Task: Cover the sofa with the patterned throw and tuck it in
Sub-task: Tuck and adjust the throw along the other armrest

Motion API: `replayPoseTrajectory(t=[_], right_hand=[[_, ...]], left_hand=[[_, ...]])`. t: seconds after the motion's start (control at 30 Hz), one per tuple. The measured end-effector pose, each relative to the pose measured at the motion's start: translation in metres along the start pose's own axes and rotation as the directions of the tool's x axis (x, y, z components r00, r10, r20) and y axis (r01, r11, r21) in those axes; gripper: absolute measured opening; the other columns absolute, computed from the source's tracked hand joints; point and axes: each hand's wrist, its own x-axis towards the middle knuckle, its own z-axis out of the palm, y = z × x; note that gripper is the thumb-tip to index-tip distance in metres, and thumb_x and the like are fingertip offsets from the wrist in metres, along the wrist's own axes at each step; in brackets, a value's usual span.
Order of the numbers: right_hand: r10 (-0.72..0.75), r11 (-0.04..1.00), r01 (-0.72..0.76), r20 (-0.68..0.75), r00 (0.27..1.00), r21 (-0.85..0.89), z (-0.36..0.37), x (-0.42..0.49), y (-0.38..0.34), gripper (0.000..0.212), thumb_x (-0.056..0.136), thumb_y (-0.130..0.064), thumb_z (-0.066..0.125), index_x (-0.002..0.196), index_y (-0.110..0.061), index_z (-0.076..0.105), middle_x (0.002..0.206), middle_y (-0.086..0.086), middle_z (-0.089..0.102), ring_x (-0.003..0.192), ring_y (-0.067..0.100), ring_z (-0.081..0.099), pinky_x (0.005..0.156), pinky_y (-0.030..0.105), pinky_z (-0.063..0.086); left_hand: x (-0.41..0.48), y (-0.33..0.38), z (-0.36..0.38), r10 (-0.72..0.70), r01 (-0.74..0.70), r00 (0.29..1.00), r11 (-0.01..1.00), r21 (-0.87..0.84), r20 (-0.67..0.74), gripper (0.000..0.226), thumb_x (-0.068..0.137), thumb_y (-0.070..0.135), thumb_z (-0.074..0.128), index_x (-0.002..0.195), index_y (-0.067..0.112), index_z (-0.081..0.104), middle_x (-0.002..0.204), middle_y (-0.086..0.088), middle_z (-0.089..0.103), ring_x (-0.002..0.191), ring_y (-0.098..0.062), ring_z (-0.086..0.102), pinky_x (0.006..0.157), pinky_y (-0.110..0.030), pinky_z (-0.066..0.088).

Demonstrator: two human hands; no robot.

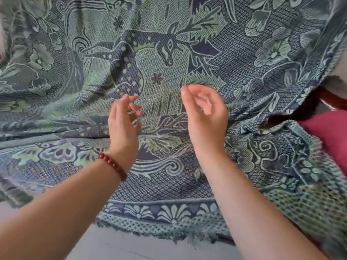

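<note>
Beneath both hands, a patterned throw (169, 53) in blue and green lies spread across a sofa (330, 136). It runs up the backrest beyond the fingertips and down over the seat toward the wrists. The sofa shows only as a patch of red upholstery, out past the right hand where the cloth stops short and bunches.

The left hand (123, 121) and right hand (204, 117) hover side by side, near each other but apart. Their fingers are loosely curled and hold nothing. Neither appears to touch the cloth. A bracelet (112, 164) of red beads circles the left wrist.

A woven deer (165, 51) sits just beyond the fingertips. A soft crease (75, 136) runs out sideways from the left hand, probably where the seat meets the back. Below the forearms, a fringed hem (169, 235) hangs over the seat front toward a pale floor (131, 246).

The throw looks like a thick woven fabric: soft and limp, fairly weighty, textured rather than slippery, and not fragile. It should fold readily but drag in wrinkles if pulled from one point. Flat fingers pressed into the crease directly under the hands would likely tuck it best. The bunched edge beside the right hand seems the place to pinch and draw the cloth over the exposed red.
</note>
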Motion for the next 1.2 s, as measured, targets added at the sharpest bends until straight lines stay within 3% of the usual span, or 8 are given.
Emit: replayPoseTrajectory(t=[0.2,0.37,0.5,0.7,0.8,1.0,1.2], right_hand=[[0.049,0.999,-0.048,0.018,0.999,-0.017,-0.031,0.018,-0.033,0.014,0.082,-0.021,0.073,0.092,-0.014,0.065,0.099,0.000,0.069,0.094,0.008,0.064,0.084,0.019,0.052],[0.045,0.999,-0.045,-0.011,0.999,-0.011,-0.038,0.012,-0.027,0.012,0.083,-0.022,0.072,0.090,-0.017,0.065,0.098,-0.001,0.068,0.093,0.007,0.064,0.086,0.021,0.052],[-0.018,0.996,0.014,-0.053,0.998,-0.085,-0.048,0.003,-0.025,0.013,0.083,-0.024,0.072,0.092,-0.017,0.064,0.101,0.000,0.068,0.097,0.009,0.064,0.083,0.019,0.052],[-0.018,0.989,-0.001,-0.132,0.991,-0.147,-0.089,0.000,-0.056,0.019,0.085,-0.020,0.070,0.099,-0.009,0.066,0.102,-0.002,0.068,0.097,0.006,0.063,0.073,0.007,0.047],[-0.058,0.981,0.026,-0.166,0.985,-0.192,-0.127,0.000,-0.058,0.017,0.086,-0.020,0.069,0.098,-0.010,0.065,0.101,-0.003,0.068,0.095,0.003,0.064,0.072,0.007,0.046],[-0.134,0.974,0.093,-0.194,0.972,-0.206,-0.200,0.007,-0.046,0.007,0.086,-0.018,0.069,0.091,-0.016,0.065,0.094,-0.004,0.069,0.090,0.003,0.065,0.071,0.011,0.046],[-0.050,0.962,0.006,-0.154,0.987,-0.274,-0.238,0.014,-0.047,0.008,0.088,-0.023,0.067,0.093,-0.018,0.065,0.097,-0.004,0.068,0.086,-0.002,0.063,0.068,0.009,0.045]], left_hand=[[-0.023,0.022,0.050,-0.001,0.002,1.000,1.000,0.019,-0.019,0.020,0.094,0.039,0.044,0.084,0.031,0.060,0.079,0.010,0.054,0.074,-0.006,0.053,0.075,-0.030,0.040],[-0.025,0.015,0.050,-0.001,-0.002,0.997,0.999,0.038,0.079,0.020,0.081,0.048,0.048,0.082,0.033,0.062,0.078,0.011,0.055,0.074,-0.006,0.053,0.074,-0.027,0.041],[-0.030,0.000,0.049,-0.006,-0.004,0.985,0.998,0.059,0.175,0.022,0.095,0.037,0.043,0.084,0.032,0.061,0.077,0.013,0.055,0.075,-0.006,0.054,0.074,-0.026,0.042],[-0.058,0.005,0.071,-0.050,0.032,0.952,0.997,0.066,0.301,0.023,0.089,0.042,0.041,0.088,0.030,0.061,0.081,0.011,0.057,0.080,-0.010,0.053,0.081,-0.033,0.040],[-0.081,-0.009,0.090,-0.081,0.062,0.942,0.996,0.067,0.324,0.024,0.097,0.037,0.039,0.088,0.030,0.060,0.084,0.010,0.056,0.079,-0.009,0.053,0.081,-0.033,0.039],[-0.122,-0.045,0.122,-0.072,0.059,0.946,0.997,0.052,0.315,0.022,0.096,0.034,0.041,0.085,0.033,0.060,0.085,0.009,0.056,0.082,-0.010,0.053,0.084,-0.035,0.040],[-0.156,-0.054,0.150,-0.157,0.147,0.952,0.988,0.056,0.264,0.022,0.097,0.031,0.043,0.085,0.031,0.061,0.080,0.011,0.055,0.075,-0.007,0.053,0.076,-0.028,0.041]])
